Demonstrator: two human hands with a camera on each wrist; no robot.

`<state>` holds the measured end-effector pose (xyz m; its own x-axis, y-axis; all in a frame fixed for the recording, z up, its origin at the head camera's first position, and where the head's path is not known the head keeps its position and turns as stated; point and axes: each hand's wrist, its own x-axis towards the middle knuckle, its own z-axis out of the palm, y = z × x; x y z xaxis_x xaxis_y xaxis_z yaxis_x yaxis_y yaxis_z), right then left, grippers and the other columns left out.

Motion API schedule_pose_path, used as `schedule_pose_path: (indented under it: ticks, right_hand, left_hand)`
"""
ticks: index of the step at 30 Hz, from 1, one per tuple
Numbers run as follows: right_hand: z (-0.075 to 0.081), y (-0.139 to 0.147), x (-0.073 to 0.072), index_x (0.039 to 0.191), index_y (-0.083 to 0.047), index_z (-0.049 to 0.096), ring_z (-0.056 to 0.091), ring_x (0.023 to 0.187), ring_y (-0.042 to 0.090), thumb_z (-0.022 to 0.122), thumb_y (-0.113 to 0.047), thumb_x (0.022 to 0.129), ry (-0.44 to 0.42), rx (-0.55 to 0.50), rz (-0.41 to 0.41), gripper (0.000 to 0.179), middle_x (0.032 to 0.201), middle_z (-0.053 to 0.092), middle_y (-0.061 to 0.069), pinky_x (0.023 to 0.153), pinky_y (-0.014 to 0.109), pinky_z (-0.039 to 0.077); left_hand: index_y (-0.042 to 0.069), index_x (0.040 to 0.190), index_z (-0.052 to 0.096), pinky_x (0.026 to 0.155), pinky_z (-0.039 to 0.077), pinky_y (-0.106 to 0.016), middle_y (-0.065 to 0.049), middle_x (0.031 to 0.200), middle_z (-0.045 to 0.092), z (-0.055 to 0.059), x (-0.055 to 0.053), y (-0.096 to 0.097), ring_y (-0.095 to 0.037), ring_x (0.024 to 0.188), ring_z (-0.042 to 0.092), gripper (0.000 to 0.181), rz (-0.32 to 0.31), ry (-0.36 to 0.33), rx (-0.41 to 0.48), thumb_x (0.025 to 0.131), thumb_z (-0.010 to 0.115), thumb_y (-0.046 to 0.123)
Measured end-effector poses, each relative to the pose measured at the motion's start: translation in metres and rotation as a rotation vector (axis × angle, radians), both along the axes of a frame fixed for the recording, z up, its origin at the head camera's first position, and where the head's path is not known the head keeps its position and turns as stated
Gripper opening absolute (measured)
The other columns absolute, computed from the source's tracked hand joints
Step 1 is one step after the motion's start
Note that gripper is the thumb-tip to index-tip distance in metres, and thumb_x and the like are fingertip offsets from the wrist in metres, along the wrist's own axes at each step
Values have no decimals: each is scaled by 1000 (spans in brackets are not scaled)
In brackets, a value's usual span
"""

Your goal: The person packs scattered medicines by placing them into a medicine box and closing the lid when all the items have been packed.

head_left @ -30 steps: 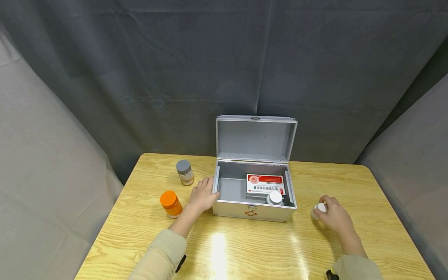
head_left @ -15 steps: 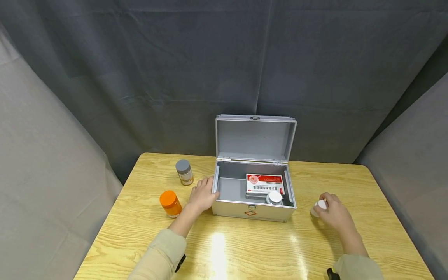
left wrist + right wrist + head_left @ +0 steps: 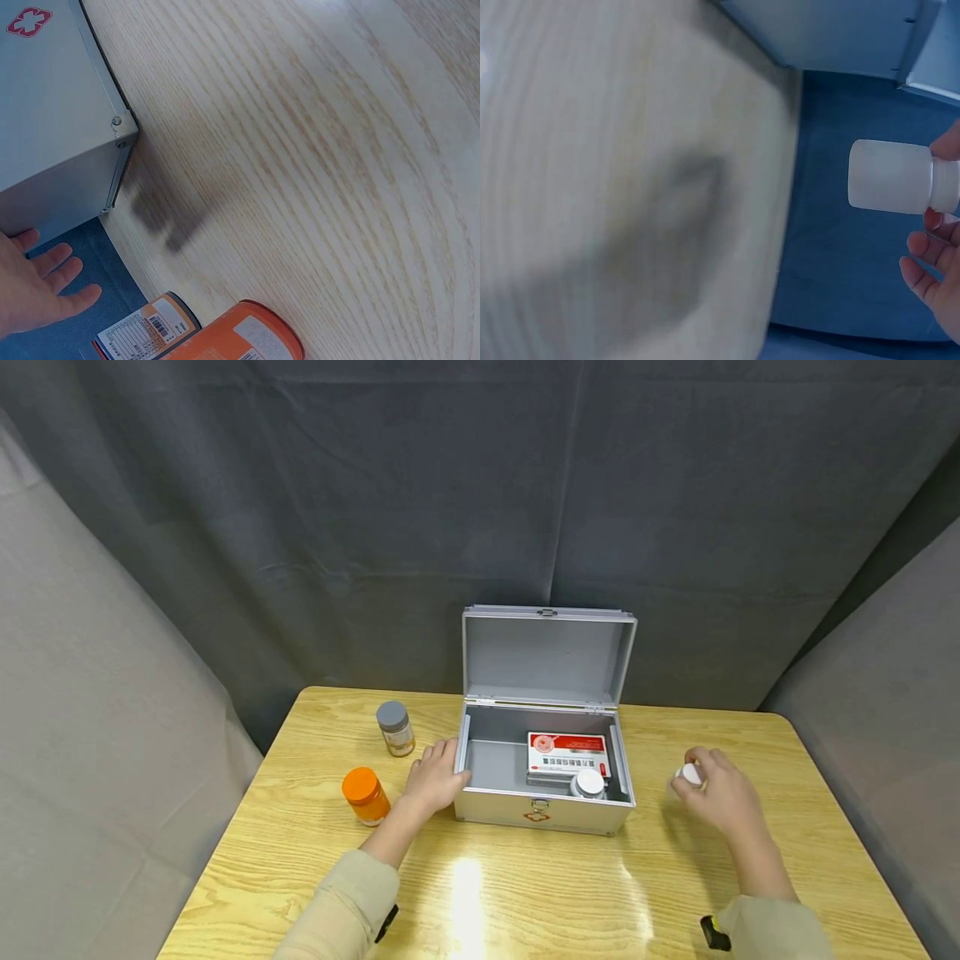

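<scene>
In the head view, my right hand [image 3: 722, 797] pinches a small white pill bottle [image 3: 689, 774] near its cap, right of the metal first-aid box. The right wrist view shows the bottle's plain body [image 3: 889, 176] lying sideways across that picture, raised off the table, thumb and finger at its neck. My left hand [image 3: 435, 775] rests against the left side of the first-aid box [image 3: 495, 810], its fingers loosely straight. The lid [image 3: 547, 658] stands up. Inside lie a red-and-white medicine box [image 3: 567, 755] and a white-capped bottle [image 3: 588, 783].
Left of the first-aid box stand a grey-capped jar [image 3: 396, 729] and an orange bottle [image 3: 367, 797]. Everything is on a wooden table [image 3: 555, 893]. Dark cloth [image 3: 375, 527] hangs behind it, with pale cloth panels at both sides.
My right hand has lifted the white pill bottle up off the table. My left hand and the first-aid box have stayed in place.
</scene>
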<state>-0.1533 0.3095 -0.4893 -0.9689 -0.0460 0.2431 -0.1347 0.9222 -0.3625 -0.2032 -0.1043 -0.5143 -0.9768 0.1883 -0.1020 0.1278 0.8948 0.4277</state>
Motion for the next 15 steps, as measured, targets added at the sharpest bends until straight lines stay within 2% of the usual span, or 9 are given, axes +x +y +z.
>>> schedule_pose_path:
  ticks: [7, 15]
  right_hand:
    - [21, -10, -3, 98, -6, 55, 46, 61, 22, 59, -24, 75, 122, 23, 44, 29, 83, 54, 12, 51, 35, 34]
    - [47, -30, -6, 99, -8, 55, 49, 65, 26, 62, -23, 73, 162, 30, 77, 30, 88, 54, 12, 56, 40, 38]
  left_hand:
    - [11, 140, 31, 98, 31, -50, -12, 137, 38, 0, 0, 0, -31, 125, 34, 64, -2, 5, -8, 84, 49, 37]
    - [11, 139, 32, 97, 31, -51, -12, 137, 38, -1, 0, 0, -31, 125, 34, 63, -4, 11, -2, 84, 49, 37]
